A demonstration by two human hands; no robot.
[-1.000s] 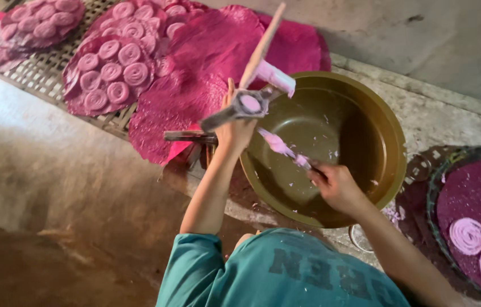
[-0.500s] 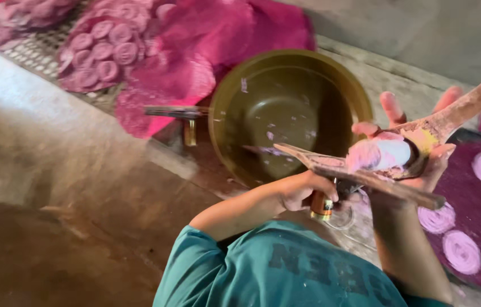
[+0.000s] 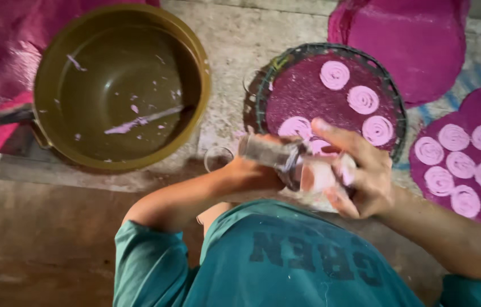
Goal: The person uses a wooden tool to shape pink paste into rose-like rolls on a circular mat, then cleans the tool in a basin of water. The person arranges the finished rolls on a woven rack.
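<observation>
Gripping a blurred press tool (image 3: 286, 162) from both ends: right hand (image 3: 360, 170) fingers (image 3: 337, 132) curled round the pale pink dough end, left hand (image 3: 252, 173) closed on the greyish handle end. Held low over the near rim of the round woven tray (image 3: 391, 91), touching or just above, cannot tell. Pink spirals (image 3: 363, 99) already laid on tray's purple cloth. Brown basin (image 3: 41, 142) left of tray, stick inside. Risks, judged: wet dough slipping in grip, tool smearing nearest spiral, new coil overlapping a neighbour, nudged tray shifting everything.
</observation>
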